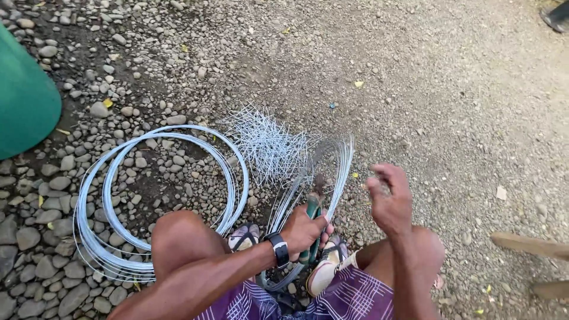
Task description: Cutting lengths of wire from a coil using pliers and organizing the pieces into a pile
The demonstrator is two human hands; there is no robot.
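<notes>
Green-handled pliers (pixel 312 222) are gripped in the closed left hand (pixel 303 230) against a narrow loop of thin wire (pixel 332 172), while the right hand (pixel 388 201) is held half-curled above gravel (pixel 450 106), beside a heap of short cut wires (pixel 267 142) and a large smooth wire coil (pixel 112 237).

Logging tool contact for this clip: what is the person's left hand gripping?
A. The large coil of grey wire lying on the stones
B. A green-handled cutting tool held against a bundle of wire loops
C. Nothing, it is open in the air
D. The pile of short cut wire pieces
B: the left hand is closed round the green-handled cutting tool, against the bundle of wire loops; the large coil of grey wire lies apart, untouched.
</notes>
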